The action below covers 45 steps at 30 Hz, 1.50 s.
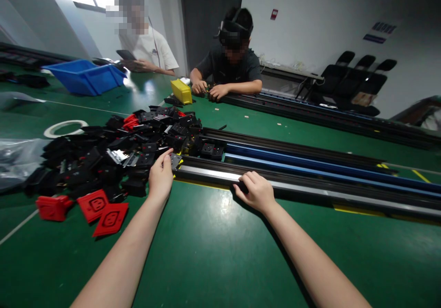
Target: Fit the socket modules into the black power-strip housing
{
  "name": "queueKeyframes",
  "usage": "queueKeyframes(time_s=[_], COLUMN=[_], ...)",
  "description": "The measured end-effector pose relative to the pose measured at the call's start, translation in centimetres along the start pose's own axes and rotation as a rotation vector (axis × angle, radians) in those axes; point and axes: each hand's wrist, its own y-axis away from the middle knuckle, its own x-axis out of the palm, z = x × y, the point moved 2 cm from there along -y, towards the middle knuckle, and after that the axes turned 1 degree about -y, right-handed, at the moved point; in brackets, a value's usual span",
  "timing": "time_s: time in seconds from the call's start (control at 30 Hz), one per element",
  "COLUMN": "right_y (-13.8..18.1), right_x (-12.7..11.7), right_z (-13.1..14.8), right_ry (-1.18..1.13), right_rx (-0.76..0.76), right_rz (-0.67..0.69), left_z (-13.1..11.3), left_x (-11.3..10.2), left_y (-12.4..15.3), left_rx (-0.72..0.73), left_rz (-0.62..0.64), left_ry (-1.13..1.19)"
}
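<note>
My left hand point(160, 177) is closed, thumb and forefinger pinching a black socket module point(176, 161). That module sits at the left end of a long black rail with a silver strip point(296, 186), though I cannot tell whether it is inside the channel. Further right along the same rail, my right hand point(257, 191) has its fingers curled over the near edge. Beside my left hand spreads a heap of black socket modules point(91, 158). Red socket modules point(110, 218) lie at the heap's near edge.
Blue rails point(275, 161) run behind the near rail. Across the green table point(220, 253), a co-worker point(234, 59) handles small parts by a yellow bin point(181, 92). A blue bin point(86, 76), a white tape roll point(65, 128) and a plastic bag point(20, 163) lie left.
</note>
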Motion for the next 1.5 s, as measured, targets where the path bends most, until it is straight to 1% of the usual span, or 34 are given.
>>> queueKeyframes(time_s=[0.13, 0.33, 0.6, 0.77, 0.87, 1.0, 1.1, 1.17, 1.23, 1.3, 1.37, 1.5], right_y=[0.0, -0.1, -0.2, -0.3, -0.5, -1.1, -2.0, -3.1, -4.5, -5.9, -7.1, -8.3], right_x=[0.0, 0.0, -0.1, -0.1, -0.2, -0.4, -0.6, -0.4, -0.1, 0.6, 1.4, 3.0], right_z=[0.1, 0.1, 0.5, 0.7, 0.8, 0.8, 0.9, 1.1, 1.6, 2.3, 2.9, 3.5], right_ry=[0.004, 0.012, -0.005, -0.006, 0.041, 0.186, 0.212, 0.189, 0.137, 0.078, 0.026, -0.052], right_rx=[0.001, 0.011, 0.042, 0.036, 0.003, -0.107, -0.189, -0.198, -0.175, -0.174, -0.194, -0.191], right_rz=[0.001, 0.001, 0.004, -0.001, -0.013, -0.045, -0.047, 0.012, 0.106, 0.215, 0.287, 0.419], left_z=[0.1, -0.4, -0.9, -1.4, -1.6, -1.7, -1.7, -1.7, -1.7, -1.7, -1.7, -1.3], left_x=[0.1, -0.2, -0.2, -0.3, -0.3, -0.1, -0.2, -0.3, -0.4, -0.5, -0.5, -0.5], left_y=[-0.1, 0.3, 0.7, 1.0, 1.0, 0.9, 0.9, 0.9, 0.9, 0.9, 0.8, 0.6], left_rx=[-0.025, -0.07, -0.048, -0.056, -0.069, -0.075, -0.072, -0.072, -0.09, -0.111, -0.121, -0.147], left_rz=[-0.011, -0.047, -0.132, -0.148, -0.149, -0.142, -0.138, -0.128, -0.112, -0.104, -0.104, -0.105], left_ry=[0.067, -0.015, -0.013, -0.073, -0.111, -0.093, -0.092, -0.1, -0.134, -0.183, -0.213, -0.194])
